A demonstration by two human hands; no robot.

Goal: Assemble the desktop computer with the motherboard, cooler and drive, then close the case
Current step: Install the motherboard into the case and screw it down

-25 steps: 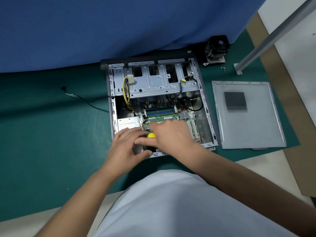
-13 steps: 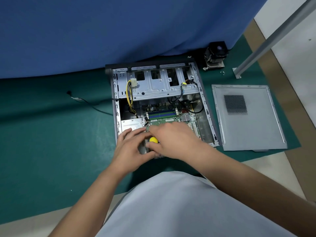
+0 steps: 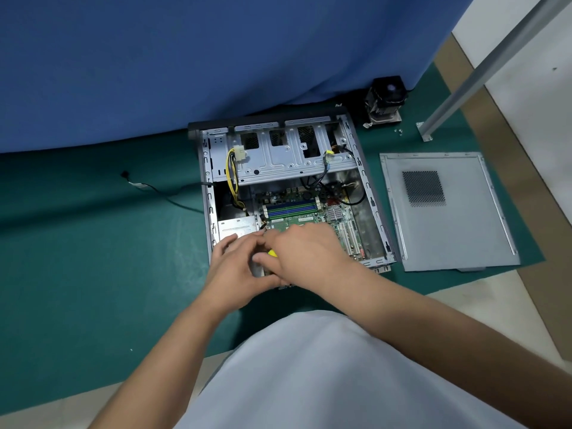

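A green mat [image 3: 93, 258] covers the floor in front of a blue curtain [image 3: 185, 57], and the open case [image 3: 210, 181] lies flat on it with its long axis running away from the person, drive cage at the far end and the rear edge nearest them. The motherboard [image 3: 297, 212] sits inside, its memory slots lying crosswise to that axis.

Both hands meet over the near left corner of the board. The right hand [image 3: 306, 255] is curled round a yellow-handled tool [image 3: 272, 252], probably a screwdriver (only a sliver of the handle shows). The left hand [image 3: 238, 267] has its fingers bent in toward the same spot, but whether it pinches the shaft or a screw I cannot tell; the right hand covers the contact.

The step looks like fixing the motherboard down. To do it well, keep the driver upright over the hole, steady the tip with the left fingers, and turn gently so the board does not shift or the tip skid onto the circuitry.

Further out, the side panel [image 3: 448, 212] lies flat just right of the case, long axis parallel to it. The cooler [image 3: 385, 99] stands beyond the far right corner, well apart, not yet fitted. A loose cable [image 3: 148, 187] trails on the mat to the left.
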